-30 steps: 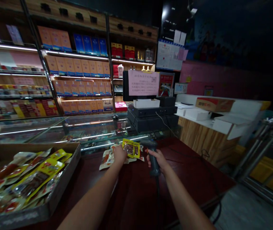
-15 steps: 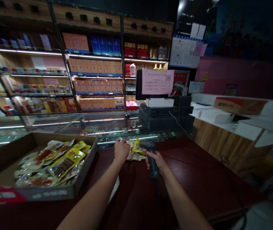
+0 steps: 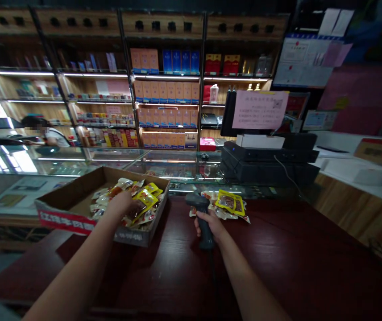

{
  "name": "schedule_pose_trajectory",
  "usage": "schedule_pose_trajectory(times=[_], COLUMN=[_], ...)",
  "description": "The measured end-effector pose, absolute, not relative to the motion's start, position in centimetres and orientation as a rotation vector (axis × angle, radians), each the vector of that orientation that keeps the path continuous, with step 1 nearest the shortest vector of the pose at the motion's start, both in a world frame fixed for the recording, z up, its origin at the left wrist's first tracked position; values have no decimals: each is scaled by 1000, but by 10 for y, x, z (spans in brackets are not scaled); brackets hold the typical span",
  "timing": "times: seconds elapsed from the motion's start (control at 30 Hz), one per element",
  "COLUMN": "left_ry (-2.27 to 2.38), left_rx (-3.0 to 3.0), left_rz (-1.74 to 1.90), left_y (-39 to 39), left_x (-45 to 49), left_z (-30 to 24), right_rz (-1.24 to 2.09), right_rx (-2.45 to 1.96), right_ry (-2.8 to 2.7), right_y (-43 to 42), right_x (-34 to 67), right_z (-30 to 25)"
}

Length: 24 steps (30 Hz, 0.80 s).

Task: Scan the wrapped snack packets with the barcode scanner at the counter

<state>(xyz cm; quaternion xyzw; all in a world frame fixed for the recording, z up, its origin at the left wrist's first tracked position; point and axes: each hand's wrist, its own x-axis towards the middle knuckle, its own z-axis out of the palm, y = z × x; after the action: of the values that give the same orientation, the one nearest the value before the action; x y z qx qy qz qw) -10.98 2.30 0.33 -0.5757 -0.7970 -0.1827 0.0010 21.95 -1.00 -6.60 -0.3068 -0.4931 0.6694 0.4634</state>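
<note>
In my right hand [image 3: 211, 223] is a dark grey barcode scanner [image 3: 205, 232], its handle wrapped by my fingers and its head pointing left. Just beyond the scanner lies a small pile of snack packets [image 3: 226, 214], with a yellow packet [image 3: 233, 203] on top. Over to the left, my left hand [image 3: 121, 206] reaches into a shallow cardboard box [image 3: 159, 218] among more snack packets [image 3: 115, 189]. Its fingers are blurred and partly hidden against a yellow packet [image 3: 147, 200] in the box, so a grip cannot be made out.
A glass display counter [image 3: 157, 158] runs behind the dark red table [image 3: 174, 272]. At the back right stands a monitor [image 3: 227, 113] bearing a pink notice, above black till equipment [image 3: 267, 162]. The scanner's cable [image 3: 213, 267] trails toward me. Another person [image 3: 48, 131] is at far left.
My left hand has left the packet pile and moved left into the box. The scanner stays in my right hand, now left of the yellow packet. The view has turned left.
</note>
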Motion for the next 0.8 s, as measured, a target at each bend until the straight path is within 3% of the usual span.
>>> schedule_pose_trajectory(times=[0.1, 0.37, 0.43, 0.6, 0.63, 0.73, 0.8], left_ry=[-2529, -2557, -2540, -2288, -2243, -1958, -1906], left_rx=[-1853, -1804, -1817, -1927, -1981, -1927, -1721], left_rz=[-309, -418, -729, -2080, -2204, -3035, -3276], left_y=[18, 11, 9, 5, 6, 11, 17], left_x=[-118, -106, -102, -51, -34, 17, 40], left_z=[-2, 10, 15, 9, 1, -32, -59], right_rz=[1693, 1701, 1702, 1713, 1712, 1693, 1667], right_rx=[-731, -760, -748, -684, -662, -595, -583], right_ry=[-1235, -1236, -1229, -1203, -1194, -1154, -1124], right_y=[-13, -16, -16, -16, -16, -16, -15], right_x=[213, 221, 223, 224, 225, 227, 228], right_z=[-75, -92, -92, -90, -89, -88, -88])
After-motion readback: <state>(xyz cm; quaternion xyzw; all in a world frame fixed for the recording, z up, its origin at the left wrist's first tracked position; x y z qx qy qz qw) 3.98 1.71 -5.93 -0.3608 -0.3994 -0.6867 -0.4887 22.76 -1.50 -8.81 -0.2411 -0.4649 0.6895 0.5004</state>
